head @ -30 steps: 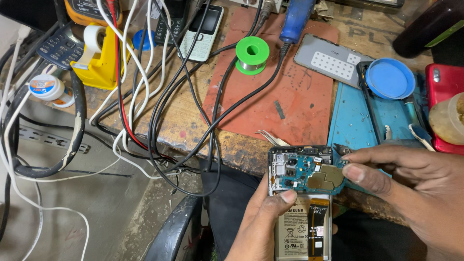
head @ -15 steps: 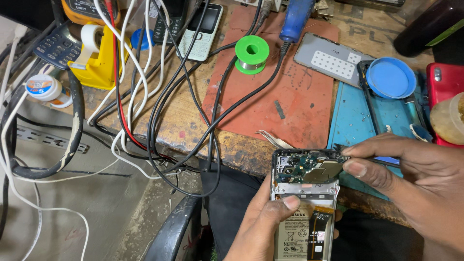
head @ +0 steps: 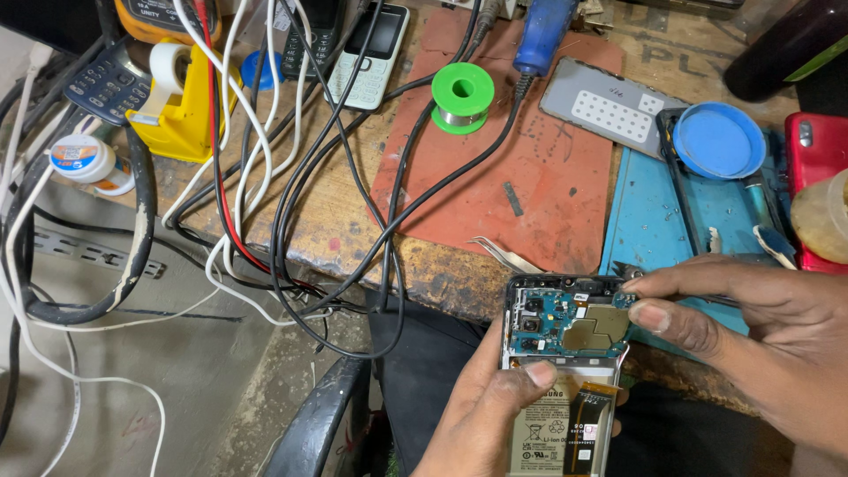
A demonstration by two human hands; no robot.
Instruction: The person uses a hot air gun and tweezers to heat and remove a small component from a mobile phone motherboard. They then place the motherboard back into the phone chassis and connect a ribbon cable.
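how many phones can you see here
4: an opened phone held in both hands, a white keypad phone at the top of the bench, a dark keypad phone at far left, a red phone at the right edge. Cables may hide others.

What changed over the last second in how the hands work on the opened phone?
The right hand shifted: its thumb slid off the board's metal shield toward the right edge, and its fingertips now pinch at the top right corner of the phone. The left hand still grips the phone from below, thumb on the frame. The green solder spool, cables and bench items stayed put.
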